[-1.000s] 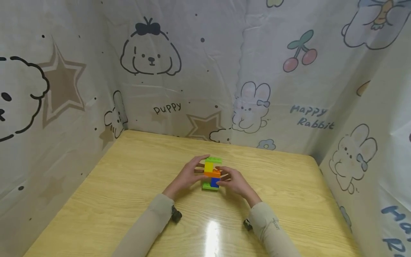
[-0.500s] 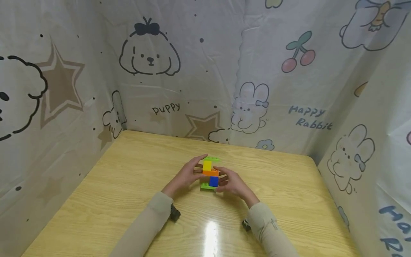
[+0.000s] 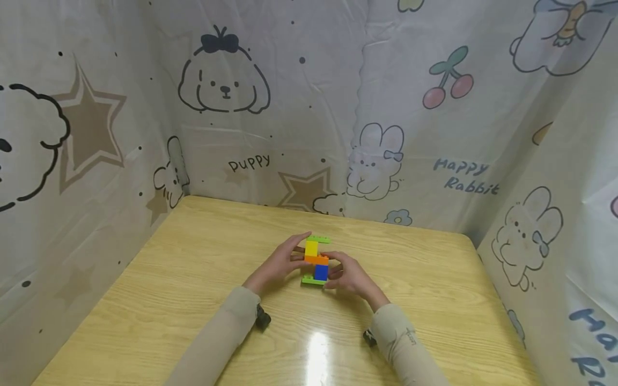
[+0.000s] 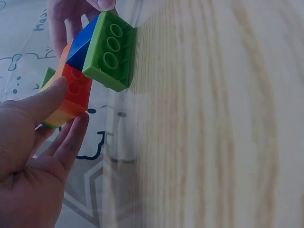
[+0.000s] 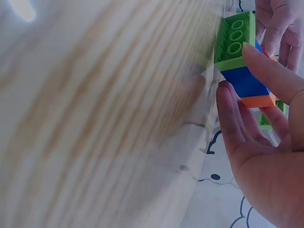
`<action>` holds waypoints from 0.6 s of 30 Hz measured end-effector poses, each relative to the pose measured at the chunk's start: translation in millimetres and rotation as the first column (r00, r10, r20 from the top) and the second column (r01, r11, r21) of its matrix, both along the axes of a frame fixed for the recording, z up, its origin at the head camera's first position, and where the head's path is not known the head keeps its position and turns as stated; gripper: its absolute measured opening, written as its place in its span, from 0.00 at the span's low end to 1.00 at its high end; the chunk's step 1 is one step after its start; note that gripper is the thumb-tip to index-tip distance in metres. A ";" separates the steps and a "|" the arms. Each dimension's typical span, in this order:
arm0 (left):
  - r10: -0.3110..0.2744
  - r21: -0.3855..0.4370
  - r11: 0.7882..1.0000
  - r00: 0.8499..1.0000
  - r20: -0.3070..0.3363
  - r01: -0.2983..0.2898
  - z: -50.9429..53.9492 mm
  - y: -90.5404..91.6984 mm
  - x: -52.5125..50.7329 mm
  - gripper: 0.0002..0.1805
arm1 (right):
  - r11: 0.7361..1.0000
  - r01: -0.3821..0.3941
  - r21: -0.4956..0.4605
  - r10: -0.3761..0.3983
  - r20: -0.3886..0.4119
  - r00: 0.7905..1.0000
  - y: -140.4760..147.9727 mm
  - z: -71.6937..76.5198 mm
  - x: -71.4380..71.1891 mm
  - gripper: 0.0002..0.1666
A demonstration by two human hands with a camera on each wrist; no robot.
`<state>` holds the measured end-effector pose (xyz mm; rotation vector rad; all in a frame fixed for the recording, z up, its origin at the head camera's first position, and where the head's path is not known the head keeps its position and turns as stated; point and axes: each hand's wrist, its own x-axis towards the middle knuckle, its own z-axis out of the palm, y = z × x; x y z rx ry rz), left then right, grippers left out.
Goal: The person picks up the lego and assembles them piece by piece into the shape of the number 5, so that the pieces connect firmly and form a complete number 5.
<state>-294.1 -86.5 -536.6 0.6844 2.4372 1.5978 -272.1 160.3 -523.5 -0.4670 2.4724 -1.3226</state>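
Both hands hold a stack of toy building bricks above the table in the head view. From the top it runs: flat green brick (image 3: 318, 239), yellow brick (image 3: 311, 248), orange brick (image 3: 316, 260), blue brick (image 3: 321, 272), lower green brick (image 3: 309, 280). My left hand (image 3: 280, 264) grips the yellow and orange part, its thumb against the orange brick (image 4: 76, 83) in the left wrist view. On the other side my right hand (image 3: 354, 274) holds the lower end, thumb on the green brick (image 5: 235, 40) in the right wrist view. That brick's hollow underside shows in both wrist views.
A light wooden table (image 3: 203, 236) lies under the hands. Cloth walls (image 3: 299, 107) printed with cartoon animals stand behind it and at both sides. Small dark wrist cameras (image 3: 263, 319) sit at the sleeve cuffs.
My right thumb has slid down from the blue brick to the lower green brick. The left hand keeps its grip, and the stack stays nearly in place.
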 end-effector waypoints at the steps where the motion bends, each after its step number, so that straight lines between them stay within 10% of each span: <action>1: -0.001 -0.004 1.000 1.000 0.002 0.001 -0.3 0.0 -0.5 0.44 | 1.000 0.003 0.002 -0.003 -0.004 1.000 -0.1 -0.4 0.3 0.49; 18: -0.002 -0.059 0.998 1.000 0.006 0.002 -1.6 -2.0 -3.4 0.43 | 0.999 -0.022 -0.024 0.021 -0.009 1.000 1.3 -1.4 -0.5 0.48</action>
